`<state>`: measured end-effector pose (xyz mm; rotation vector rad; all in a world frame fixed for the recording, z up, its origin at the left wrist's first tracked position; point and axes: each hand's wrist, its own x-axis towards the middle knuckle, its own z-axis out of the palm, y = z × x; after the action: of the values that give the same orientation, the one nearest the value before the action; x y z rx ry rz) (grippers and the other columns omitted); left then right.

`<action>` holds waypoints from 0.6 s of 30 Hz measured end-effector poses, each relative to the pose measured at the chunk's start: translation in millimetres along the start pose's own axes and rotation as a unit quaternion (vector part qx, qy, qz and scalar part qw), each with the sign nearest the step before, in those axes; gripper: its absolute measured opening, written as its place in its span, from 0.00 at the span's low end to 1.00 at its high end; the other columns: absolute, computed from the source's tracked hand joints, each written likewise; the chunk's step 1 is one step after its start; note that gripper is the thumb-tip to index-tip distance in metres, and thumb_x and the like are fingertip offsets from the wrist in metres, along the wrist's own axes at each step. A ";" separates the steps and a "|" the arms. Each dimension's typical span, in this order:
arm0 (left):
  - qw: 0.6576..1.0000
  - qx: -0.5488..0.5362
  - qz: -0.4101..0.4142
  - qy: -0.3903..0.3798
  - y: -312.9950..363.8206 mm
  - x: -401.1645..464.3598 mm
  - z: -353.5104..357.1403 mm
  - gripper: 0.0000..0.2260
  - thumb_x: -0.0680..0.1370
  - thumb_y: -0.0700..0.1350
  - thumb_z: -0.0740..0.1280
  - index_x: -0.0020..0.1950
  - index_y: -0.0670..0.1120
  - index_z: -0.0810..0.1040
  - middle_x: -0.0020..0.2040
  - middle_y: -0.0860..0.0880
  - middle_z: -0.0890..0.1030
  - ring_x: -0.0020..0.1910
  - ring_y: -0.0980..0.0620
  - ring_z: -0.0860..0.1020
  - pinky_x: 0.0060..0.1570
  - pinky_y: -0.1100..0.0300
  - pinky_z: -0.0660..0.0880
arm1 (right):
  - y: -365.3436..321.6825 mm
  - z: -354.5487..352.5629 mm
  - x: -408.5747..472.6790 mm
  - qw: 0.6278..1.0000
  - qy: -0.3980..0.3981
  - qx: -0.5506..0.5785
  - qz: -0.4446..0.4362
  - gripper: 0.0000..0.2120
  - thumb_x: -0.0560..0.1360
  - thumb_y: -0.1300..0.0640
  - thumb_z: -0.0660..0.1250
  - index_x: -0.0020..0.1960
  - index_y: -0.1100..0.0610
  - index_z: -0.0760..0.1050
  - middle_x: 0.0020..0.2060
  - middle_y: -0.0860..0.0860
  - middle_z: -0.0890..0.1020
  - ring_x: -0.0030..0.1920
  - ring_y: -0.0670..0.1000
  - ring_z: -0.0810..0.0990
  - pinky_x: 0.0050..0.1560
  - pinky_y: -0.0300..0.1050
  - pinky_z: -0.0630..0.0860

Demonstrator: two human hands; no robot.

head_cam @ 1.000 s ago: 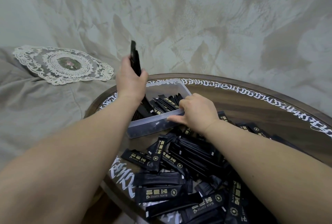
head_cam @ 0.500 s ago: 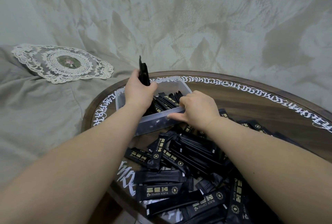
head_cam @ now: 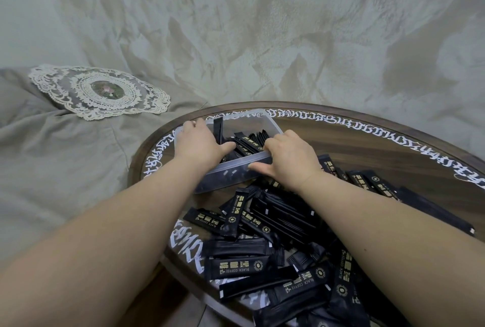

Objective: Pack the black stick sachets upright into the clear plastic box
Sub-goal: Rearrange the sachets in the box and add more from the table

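Across the round wooden surface (head_cam: 367, 148), edged with white lettering, a heap of black stick sachets (head_cam: 275, 242) is lying loose, spreading toward the near rim. Beside it, a lace doily (head_cam: 99, 90) is resting on grey cloth (head_cam: 52, 158). At the surface's far left edge, the clear plastic box (head_cam: 231, 173) is holding several sachets leaning inside, one standing upright (head_cam: 217, 130). The right hand (head_cam: 291, 158) is gripping the box's near wall, thumb outside, fingers (head_cam: 273, 141) curling over the rim. The left hand (head_cam: 199, 143) is reaching into the box, fingers spread and relaxed, holding nothing visible.
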<state>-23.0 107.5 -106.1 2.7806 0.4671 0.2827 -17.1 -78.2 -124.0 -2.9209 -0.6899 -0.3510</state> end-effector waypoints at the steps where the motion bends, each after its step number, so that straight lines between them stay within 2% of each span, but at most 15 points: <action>1: 1.000 0.013 0.020 0.005 -0.9 -3.3 -0.8 0.38 0.72 0.63 0.68 0.71 0.40 0.64 0.67 0.39 0.68 0.68 0.42 0.66 0.67 0.51 0.64 | 0.3 0.6 -1.7 1.000 0.000 0.003 -0.005 0.24 0.72 0.32 0.61 0.50 0.53 0.72 0.51 0.49 0.77 0.58 0.51 0.69 0.53 0.45 0.70; 3: 0.999 0.014 0.047 0.014 -3.7 -12.3 -3.6 0.34 0.73 0.61 0.68 0.72 0.42 0.65 0.68 0.40 0.68 0.69 0.42 0.65 0.67 0.51 0.62 | 0.9 -1.1 -7.7 1.000 0.013 0.019 -0.014 0.27 0.71 0.33 0.63 0.60 0.53 0.72 0.57 0.49 0.76 0.61 0.52 0.67 0.59 0.46 0.70; 5: 0.997 -0.002 0.071 0.033 -8.1 -25.1 -8.0 0.31 0.74 0.59 0.68 0.72 0.46 0.67 0.68 0.43 0.69 0.69 0.42 0.64 0.67 0.51 0.63 | 1.3 -7.3 -16.4 0.998 0.043 0.038 -0.018 0.30 0.71 0.35 0.65 0.65 0.53 0.71 0.61 0.49 0.74 0.63 0.53 0.67 0.62 0.48 0.69; 9: 0.983 -0.037 0.161 0.078 -16.6 -65.5 -15.8 0.21 0.75 0.55 0.69 0.65 0.49 0.74 0.61 0.48 0.72 0.63 0.47 0.71 0.62 0.52 0.69 | 0.8 -22.3 -42.7 0.996 0.068 0.064 0.006 0.29 0.71 0.38 0.67 0.65 0.54 0.71 0.60 0.51 0.74 0.62 0.54 0.68 0.62 0.49 0.69; 12: 0.984 -0.021 0.178 -0.008 -25.6 -96.5 -14.9 0.18 0.75 0.57 0.69 0.62 0.50 0.76 0.59 0.50 0.73 0.56 0.49 0.75 0.56 0.53 0.74 | 1.2 -25.2 -68.6 0.997 0.021 0.061 0.038 0.28 0.72 0.36 0.66 0.64 0.53 0.71 0.59 0.51 0.75 0.61 0.53 0.70 0.59 0.49 0.71; 15: 0.978 0.030 0.160 -0.127 -36.7 -116.2 -9.9 0.29 0.72 0.64 0.68 0.68 0.51 0.72 0.65 0.48 0.72 0.64 0.46 0.71 0.64 0.51 0.69 | 2.2 -27.2 -93.7 0.992 -0.047 0.092 0.077 0.33 0.70 0.33 0.66 0.67 0.52 0.68 0.62 0.51 0.73 0.63 0.53 0.71 0.60 0.49 0.69; 18: 0.978 0.018 0.108 -0.176 -37.9 -128.8 -2.3 0.35 0.73 0.67 0.64 0.74 0.51 0.65 0.71 0.45 0.68 0.69 0.44 0.67 0.68 0.52 0.64 | -1.2 -28.4 -109.0 0.983 -0.098 0.120 0.103 0.40 0.66 0.30 0.67 0.69 0.53 0.66 0.66 0.50 0.72 0.66 0.53 0.70 0.63 0.49 0.70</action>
<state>-153.9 97.6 -134.7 2.8322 0.0853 -0.1736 -118.0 -128.3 -123.8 -2.7814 -0.4120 0.0406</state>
